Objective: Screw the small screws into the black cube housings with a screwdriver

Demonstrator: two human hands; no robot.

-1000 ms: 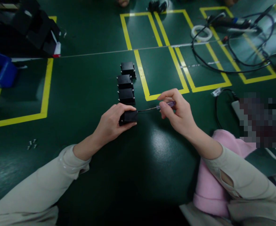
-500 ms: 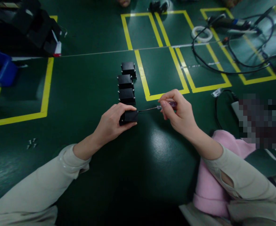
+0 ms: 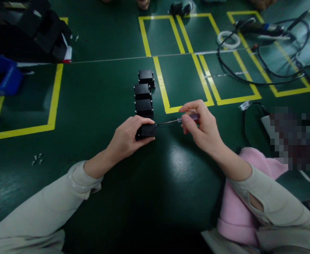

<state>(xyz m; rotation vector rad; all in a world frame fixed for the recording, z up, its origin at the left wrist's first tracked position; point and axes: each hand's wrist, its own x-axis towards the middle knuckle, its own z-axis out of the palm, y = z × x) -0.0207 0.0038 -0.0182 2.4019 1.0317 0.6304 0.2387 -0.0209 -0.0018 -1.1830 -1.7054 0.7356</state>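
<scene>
- The green table (image 3: 104, 91) is under both hands; it looks flat, hard and shiny, so things may slide on it
- Yellow tape (image 3: 159, 83) makes boxes on it, the closest just past the right hand (image 3: 202, 128); there seems to be lots of room on the near side of the hands
- Pink cloth (image 3: 236, 218) is under the right forearm
- A blue bin (image 3: 11, 79) sits far off to the left of the left hand (image 3: 125, 137)
- Three more black blocks (image 3: 143, 105) stand in a line just past the left hand
- The black case (image 3: 147, 130) is in the left hand, pinched narrow, thumb on the near side and finger on the far side; it looks stiff, light and a bit slippery, so the two long sides seem the best place to hold
- The purple screwdriver (image 3: 180, 120) is in the right hand's fingertips, held by its fat handle, its tip at the case's right end; too small to tell if it sits in a screw
- Tiny loose screws (image 3: 41, 161) lie well left of the left hand and could roll
</scene>
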